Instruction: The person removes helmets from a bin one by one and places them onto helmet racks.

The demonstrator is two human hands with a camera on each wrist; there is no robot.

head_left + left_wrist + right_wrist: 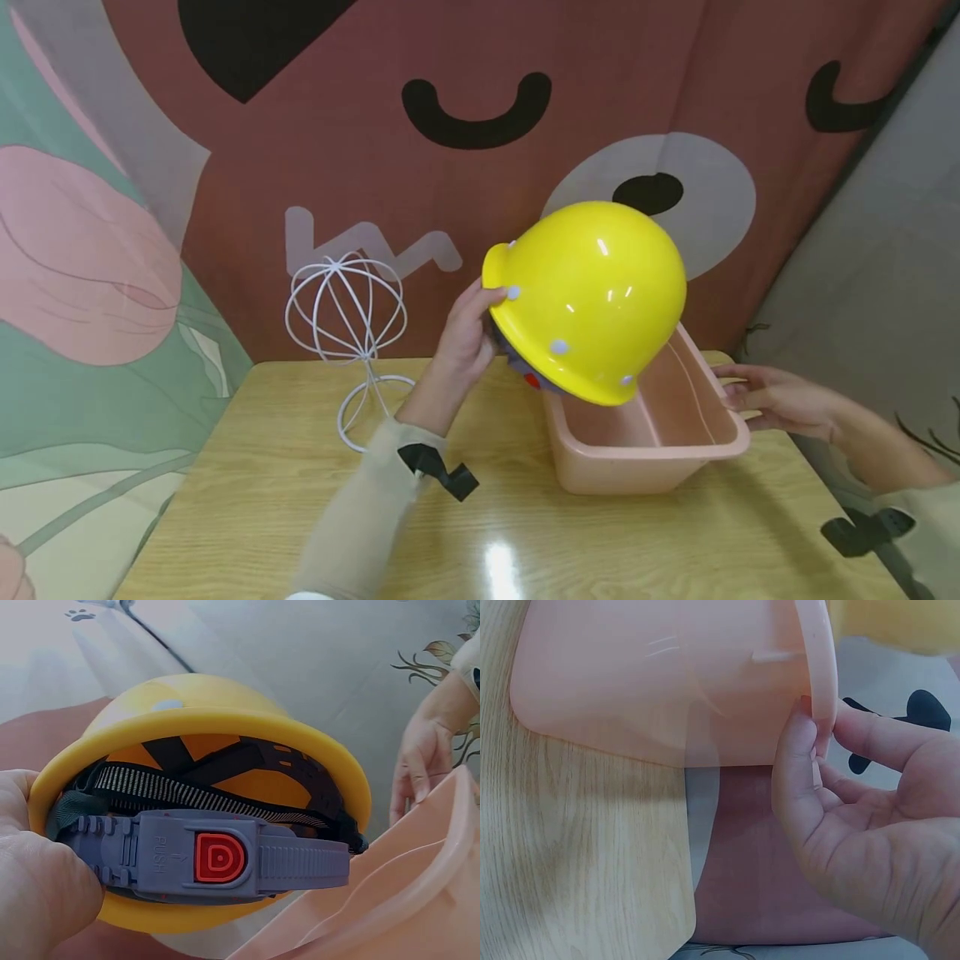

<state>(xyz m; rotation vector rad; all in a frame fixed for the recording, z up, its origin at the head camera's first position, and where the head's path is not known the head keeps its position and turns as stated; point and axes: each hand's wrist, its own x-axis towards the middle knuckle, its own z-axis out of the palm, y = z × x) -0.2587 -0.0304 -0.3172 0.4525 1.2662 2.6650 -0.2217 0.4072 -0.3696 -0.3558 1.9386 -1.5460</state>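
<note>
At the far left, a white wire stand with a globe-shaped top (367, 354) stood on a pale wood-grain table (255, 500), just left of the forearm; swinging the elbow outward would have risked brushing it.

Next, the left hand (463, 333) pinched the edge of a glossy yellow plastic hard hat (600, 292), which was held up over the left and back part of an open pale-pink plastic bin (645, 471). With the grip at one edge only, good handling probably called for a firm pinch and a level wrist, since the heavy dome could twist downward. The grey ratchet strap (304, 862) hung inside the opening and likely needed clearance from the bin's rim; whether hat and rim touched, I could not tell. The left forearm reached forward and inward, the hat's crown tilted up and to the right; the fingers beneath were partly hidden.

At the right, the right hand (787, 402) pinched the bin's right rim between thumb and fingers, its forearm coming in from the side: a sensible brace, best kept light.
</note>
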